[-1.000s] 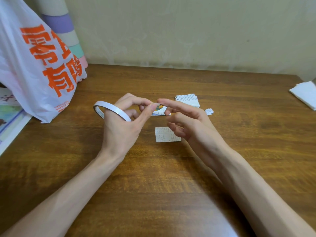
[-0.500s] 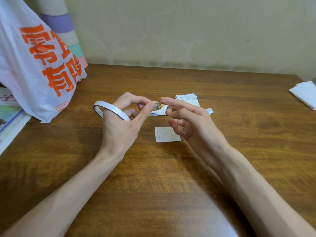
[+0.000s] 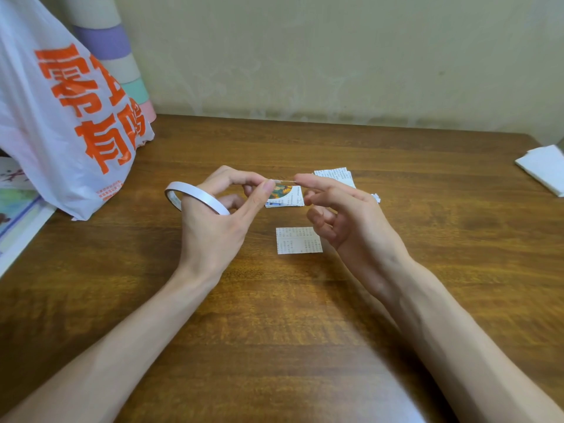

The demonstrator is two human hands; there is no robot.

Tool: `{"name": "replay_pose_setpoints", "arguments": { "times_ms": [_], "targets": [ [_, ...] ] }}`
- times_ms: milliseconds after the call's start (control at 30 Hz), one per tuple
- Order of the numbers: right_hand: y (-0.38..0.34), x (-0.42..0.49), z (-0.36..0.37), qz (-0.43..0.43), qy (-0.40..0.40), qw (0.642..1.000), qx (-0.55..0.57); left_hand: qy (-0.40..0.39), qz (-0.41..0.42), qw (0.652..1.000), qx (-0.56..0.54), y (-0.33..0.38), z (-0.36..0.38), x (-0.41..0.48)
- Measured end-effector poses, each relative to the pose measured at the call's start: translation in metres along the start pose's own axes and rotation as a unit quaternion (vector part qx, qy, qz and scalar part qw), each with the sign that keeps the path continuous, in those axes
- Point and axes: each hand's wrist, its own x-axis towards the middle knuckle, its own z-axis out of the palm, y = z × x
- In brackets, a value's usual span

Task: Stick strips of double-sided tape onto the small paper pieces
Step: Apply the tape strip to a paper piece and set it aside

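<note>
The left hand (image 3: 213, 227) and right hand (image 3: 345, 218) are pinching a tape strip (image 3: 283, 180) between them, above a paper stack (image 3: 287, 198) they are partly hiding. The roll (image 3: 195, 195) is ringing the left fingers; a bag (image 3: 61, 117) is standing far left.

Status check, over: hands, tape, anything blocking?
Left hand pinches one end of the tape strip, tape roll looped over its fingers. Right hand pinches the other end. Strip held over the paper stack, not stuck yet. Nothing blocking.
</note>
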Motion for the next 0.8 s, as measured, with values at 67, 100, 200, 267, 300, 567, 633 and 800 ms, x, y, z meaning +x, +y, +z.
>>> {"name": "replay_pose_setpoints", "arguments": {
  "times_ms": [67,100,200,267,300,567,633,800],
  "targets": [
    [0.0002,0.0009,-0.0015,0.002,0.012,1.0,0.004,0.001,-0.006,1.0,-0.006,0.0005,-0.0002,0.0],
    [0.0004,0.001,-0.002,0.003,0.017,1.0,0.004,0.0,-0.008,1.0,-0.009,0.0006,-0.0001,-0.0002],
    [0.0006,0.0009,-0.0022,0.004,0.021,1.0,-0.004,-0.006,-0.018,1.0,-0.015,-0.0002,0.0005,-0.0006],
    [0.0006,0.0006,-0.002,0.004,0.02,1.0,-0.01,-0.009,-0.023,0.999,-0.023,-0.0008,0.0005,-0.001],
    [0.0006,0.0004,-0.0017,0.004,0.02,1.0,-0.009,-0.01,-0.023,0.999,-0.024,-0.0009,0.0004,-0.001],
    [0.0005,0.0019,-0.0062,-0.025,0.096,0.995,-0.015,-0.006,-0.024,1.0,-0.018,-0.0011,0.0005,-0.0003],
    [0.002,0.0015,-0.0073,-0.055,0.092,0.993,-0.042,-0.006,-0.025,1.0,-0.014,-0.002,0.0008,-0.0006],
    [0.0096,0.0026,-0.0035,-0.199,0.074,0.956,-0.201,-0.008,-0.024,1.0,-0.009,-0.0046,0.0009,-0.0008]
  ]
}}
